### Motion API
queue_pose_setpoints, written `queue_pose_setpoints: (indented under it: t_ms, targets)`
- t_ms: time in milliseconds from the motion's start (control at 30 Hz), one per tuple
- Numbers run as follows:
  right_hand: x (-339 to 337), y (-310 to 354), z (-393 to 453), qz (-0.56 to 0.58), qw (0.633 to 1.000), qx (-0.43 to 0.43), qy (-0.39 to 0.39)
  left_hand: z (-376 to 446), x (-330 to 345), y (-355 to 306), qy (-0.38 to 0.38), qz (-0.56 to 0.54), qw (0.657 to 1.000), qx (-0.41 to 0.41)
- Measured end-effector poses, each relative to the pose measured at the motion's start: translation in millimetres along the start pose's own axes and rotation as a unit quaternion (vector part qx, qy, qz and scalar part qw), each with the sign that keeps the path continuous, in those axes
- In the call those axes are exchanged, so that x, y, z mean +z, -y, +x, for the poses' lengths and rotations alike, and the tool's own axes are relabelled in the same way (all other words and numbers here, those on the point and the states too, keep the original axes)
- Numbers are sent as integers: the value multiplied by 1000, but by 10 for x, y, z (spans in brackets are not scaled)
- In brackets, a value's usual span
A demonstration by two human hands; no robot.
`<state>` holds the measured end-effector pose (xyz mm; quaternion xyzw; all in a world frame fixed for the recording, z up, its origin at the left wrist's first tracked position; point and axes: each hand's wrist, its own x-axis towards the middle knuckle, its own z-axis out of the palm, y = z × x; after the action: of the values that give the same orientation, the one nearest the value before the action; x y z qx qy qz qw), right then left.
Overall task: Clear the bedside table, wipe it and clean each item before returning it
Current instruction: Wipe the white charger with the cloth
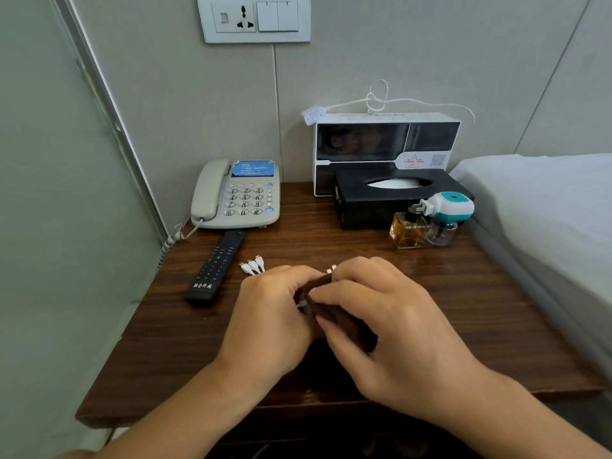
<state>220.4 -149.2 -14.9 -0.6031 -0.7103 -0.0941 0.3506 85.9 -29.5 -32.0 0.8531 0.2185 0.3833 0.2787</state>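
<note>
- Left hand (271,313) and right hand (381,323) together over the middle of the bench (463,309), in front of the tissue box (394,200).
- Both grips curled round a dark brown cloth (334,313), pinching a white charging cable (253,266) inside it.
- Cable's three plugs poking out left of the hands, just right of the remote (217,266).
- Phone (236,195) left of the tissue box, behind the remote.
- Perfume bottle (409,230) and plug-in vaporizer (445,210) at the box's front right corner.

Both hands, the left hand (271,313) and the right hand (374,313), are holding a brown cloth (334,313) and a white cable (253,267) near the tabletop (463,309) front edge.
</note>
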Motion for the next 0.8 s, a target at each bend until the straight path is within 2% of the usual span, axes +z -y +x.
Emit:
queue_pose_setpoints:
  t_ms: [100, 200, 267, 400, 567, 700, 800]
  targets:
    - [3, 12, -17, 12, 1000, -10, 1, 5, 21, 10, 3, 21, 1000, 8]
    - [-54, -153, 32, 3, 997, 58, -60, 25, 41, 5, -11, 31, 999, -12]
    - [-84, -188, 46, -2, 994, 84, -74, 35, 35, -16, -20, 41, 999, -20]
    - [3, 37, 4, 22, 1000, -1, -17, 34, 15, -23, -5, 89, 996, 21]
    - [-75, -190, 54, -28, 997, 56, -38, 29, 42, 1, 12, 79, 996, -38]
    - [-30, -40, -21, -37, 998, -28, 38, 11, 27, 2, 44, 108, 993, -28]
    - [-74, -159, 24, -58, 998, -19, 33, 5, 38, 11, 33, 117, 992, -24]
